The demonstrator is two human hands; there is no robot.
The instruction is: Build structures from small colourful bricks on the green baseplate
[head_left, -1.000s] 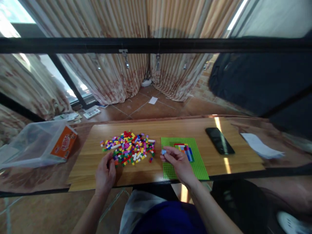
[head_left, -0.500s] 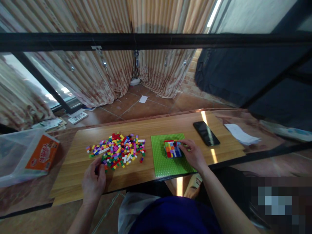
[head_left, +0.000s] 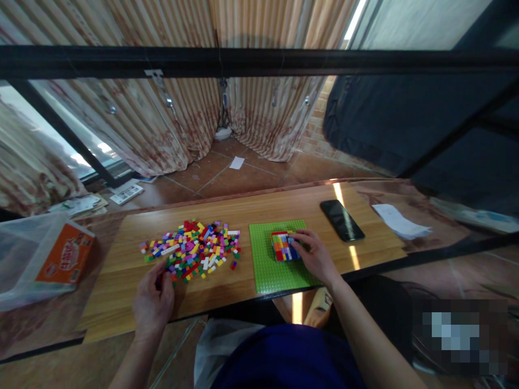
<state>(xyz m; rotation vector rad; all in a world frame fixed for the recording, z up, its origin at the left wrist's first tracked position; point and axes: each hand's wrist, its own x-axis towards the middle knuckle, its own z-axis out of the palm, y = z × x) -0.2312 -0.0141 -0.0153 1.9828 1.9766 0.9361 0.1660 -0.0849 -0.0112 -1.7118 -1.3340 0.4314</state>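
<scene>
A small block of coloured toy bricks, with red, orange, white and blue ones showing, stands on the green baseplate. My right hand reaches over it from the right. Thumb and forefinger pinch a small blue brick at the block's top right; whether it is pressed down, I cannot tell. Part of the block lies under the fingers. My left hand rests at the near left edge of a loose heap of mixed bricks. Its fingers are curled in, and what they hold is hidden in shadow.
The wooden board carries all of this. Towards its right end lies a black phone, with white paper beyond. A clear plastic box with an orange label is at the left. A dark bar crosses the view ahead.
My right hand has carried the blue brick from the baseplate's left side over to the block's upper right. My left hand stays by the heap. The view has turned to the right.
</scene>
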